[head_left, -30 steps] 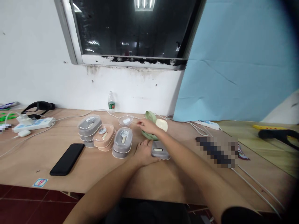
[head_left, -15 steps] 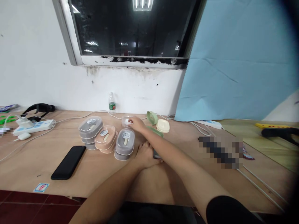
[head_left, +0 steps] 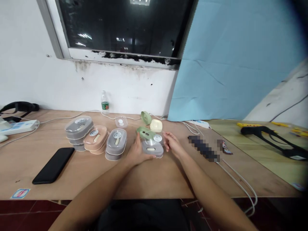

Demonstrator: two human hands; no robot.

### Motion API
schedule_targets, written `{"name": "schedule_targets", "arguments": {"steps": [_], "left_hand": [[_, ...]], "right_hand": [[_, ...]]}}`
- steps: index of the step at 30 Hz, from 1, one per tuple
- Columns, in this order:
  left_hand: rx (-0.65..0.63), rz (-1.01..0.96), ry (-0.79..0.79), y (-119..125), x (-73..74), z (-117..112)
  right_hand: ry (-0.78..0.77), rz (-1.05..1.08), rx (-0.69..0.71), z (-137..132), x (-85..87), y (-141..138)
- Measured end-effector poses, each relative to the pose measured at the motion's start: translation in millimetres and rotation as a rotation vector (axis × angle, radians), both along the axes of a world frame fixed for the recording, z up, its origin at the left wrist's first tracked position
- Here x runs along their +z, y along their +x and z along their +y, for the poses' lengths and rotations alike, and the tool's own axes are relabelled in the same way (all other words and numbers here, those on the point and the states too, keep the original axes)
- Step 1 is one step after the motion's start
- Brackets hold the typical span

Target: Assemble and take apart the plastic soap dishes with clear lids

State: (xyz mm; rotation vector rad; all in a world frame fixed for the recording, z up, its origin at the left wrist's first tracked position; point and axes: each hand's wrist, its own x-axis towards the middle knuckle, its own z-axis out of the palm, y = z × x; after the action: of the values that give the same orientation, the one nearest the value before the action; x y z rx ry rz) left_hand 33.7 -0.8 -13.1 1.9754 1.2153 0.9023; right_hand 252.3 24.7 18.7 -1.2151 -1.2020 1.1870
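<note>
Just below the centre of the frame, a grey lunch box (head_left: 151,151) sits on the wooden table (head_left: 154,181), a clear lid (head_left: 157,138) with a round sticker over it. The left hand (head_left: 137,153) holds the box's left side, thumb along the near edge. The right hand (head_left: 173,144) curls at the lid's right edge; whether it pinches it, I can't tell. Left of centre stand peach boxes (head_left: 95,139), with a black phone (head_left: 53,166) lower left

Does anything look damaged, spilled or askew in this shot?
Yes: the lower window frame is patchy, its white surface broken by black, and the wall beneath is stained. On the table, one green piece is tipped up, while stacked boxes lie flat. No spill shows.
</note>
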Motion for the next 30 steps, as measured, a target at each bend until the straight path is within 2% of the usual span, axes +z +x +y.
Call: {"name": "schedule_targets", "arguments": {"steps": [3, 7, 9, 12, 18, 22, 30], "left_hand": [[-0.019, 0.046, 0.07, -1.5, -1.4, 0.6], [-0.029, 0.149, 0.116, -2.4, -3.3, 0.8], [-0.023, 0.179, 0.119, -2.1, -3.2, 0.2], [-0.023, 0.199, 0.113, -1.7, -1.3, -1.4], [-0.044, 0.204, 0.101, -5.2, 1.0, -1.2], [-0.08, 0.18, 0.118, -7.9, 0.7, -0.5], [-0.191, 0.148, 0.198, -7.7, 2.6, 0.6]], "right_hand": [[-0.084, -0.151, 0.065, -7.0, -8.6, 9.3], [0.045, -0.509, 0.071, -7.3, -10.3, 8.0], [0.079, -0.591, 0.096, -7.6, -9.8, 6.5], [0.051, -0.596, 0.137, -10.2, -7.8, 6.6], [-0.122, -0.58, 0.295, -12.3, -3.6, 16.7], [-0.125, -0.554, 0.397, -7.9, -7.2, 22.3], [-0.134, -0.563, 0.445, -5.4, -7.3, 29.4]]}}
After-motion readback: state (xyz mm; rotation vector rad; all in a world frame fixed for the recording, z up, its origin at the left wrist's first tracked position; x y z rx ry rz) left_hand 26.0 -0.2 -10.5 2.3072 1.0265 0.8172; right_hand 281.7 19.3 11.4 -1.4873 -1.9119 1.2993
